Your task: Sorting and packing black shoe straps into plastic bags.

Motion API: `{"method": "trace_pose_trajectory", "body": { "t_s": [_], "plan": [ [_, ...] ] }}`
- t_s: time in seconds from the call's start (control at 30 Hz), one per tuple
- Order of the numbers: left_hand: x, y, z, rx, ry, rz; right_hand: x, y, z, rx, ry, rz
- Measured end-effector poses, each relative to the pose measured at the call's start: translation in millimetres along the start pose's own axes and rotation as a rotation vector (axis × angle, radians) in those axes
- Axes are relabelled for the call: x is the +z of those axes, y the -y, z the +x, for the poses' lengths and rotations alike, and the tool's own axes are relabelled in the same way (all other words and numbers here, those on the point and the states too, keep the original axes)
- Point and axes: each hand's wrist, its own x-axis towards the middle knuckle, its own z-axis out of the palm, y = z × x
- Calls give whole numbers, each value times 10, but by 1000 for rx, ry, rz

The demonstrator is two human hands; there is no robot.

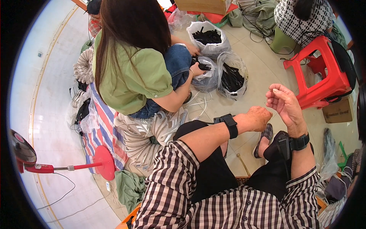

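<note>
My left hand (256,119) is raised in front of my knees with its fingers curled in. Whatever they may hold is hidden or too small to name. Close beside it is my right hand (284,104), lifted higher, palm showing and fingers loosely bent and apart from the palm. Nothing is visible in that palm. A black strap with a small device (230,125) circles my left wrist, and another strap (299,142) is on my right wrist. Below the hands are my dark-clothed knees and a checked slipper (264,139).
A person in a green top (133,76) sits at the left, hands at a bag of black pieces (206,76). Two more such bags (207,38) (231,80) stand nearby. A red stool (324,74) is at the right, a red fan (103,163) at the left, beside bundled pale strips (139,141).
</note>
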Motion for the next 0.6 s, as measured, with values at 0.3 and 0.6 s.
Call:
{"method": "trace_pose_trajectory", "body": {
  "t_s": [0.3,0.6],
  "plan": [
    [-1,2,8,6,-6,-7,-4,3,3,0,10,-2],
    [-8,-6,10,-3,11,-1,-2,8,1,-2,8,-9]
  ]
}}
